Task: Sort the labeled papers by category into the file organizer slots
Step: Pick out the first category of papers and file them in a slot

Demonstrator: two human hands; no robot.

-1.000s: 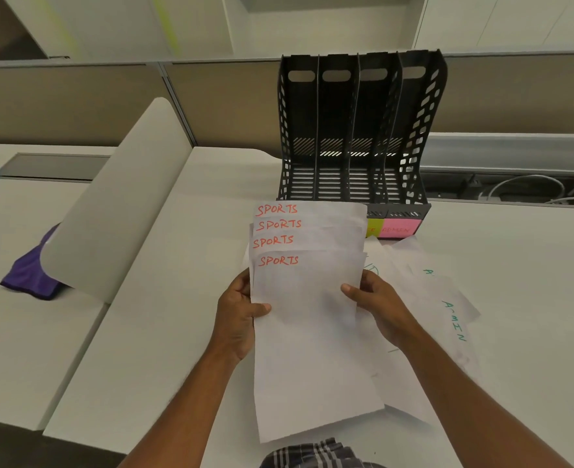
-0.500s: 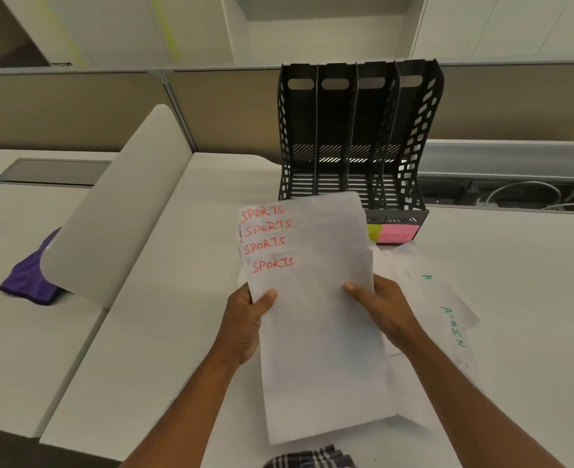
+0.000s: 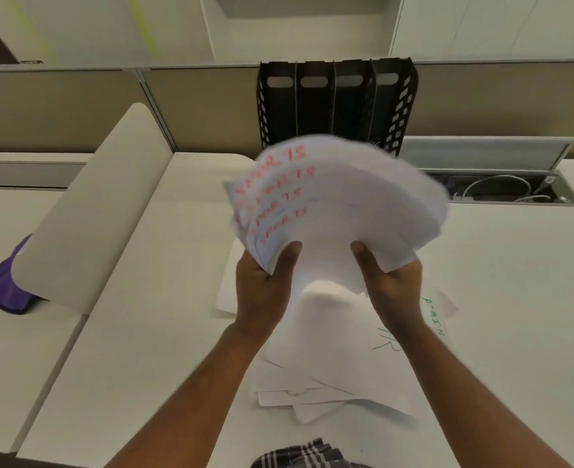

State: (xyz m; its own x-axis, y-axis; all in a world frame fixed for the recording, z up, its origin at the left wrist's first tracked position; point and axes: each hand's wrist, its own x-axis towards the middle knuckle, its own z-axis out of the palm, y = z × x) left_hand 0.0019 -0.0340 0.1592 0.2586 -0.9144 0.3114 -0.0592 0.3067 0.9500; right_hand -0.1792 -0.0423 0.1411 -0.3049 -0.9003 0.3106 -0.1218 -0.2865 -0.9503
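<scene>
Stack of papers (image 3: 339,211) lettered SPORTS in red, blurred, fanned and lifted above the table (image 3: 137,332), before the black file organizer (image 3: 336,103) at the table's far edge. Gripped by left hand (image 3: 262,288) and right hand (image 3: 392,285), fingers closed on lower corners. Loose sheets (image 3: 316,383) beneath, near front edge.

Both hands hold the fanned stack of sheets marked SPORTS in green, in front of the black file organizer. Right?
Not quite. In the head view the SPORTS stack is lettered in red; green writing is on loose sheets lying on the desk. Left hand and right hand do hold it before the organizer.
</scene>
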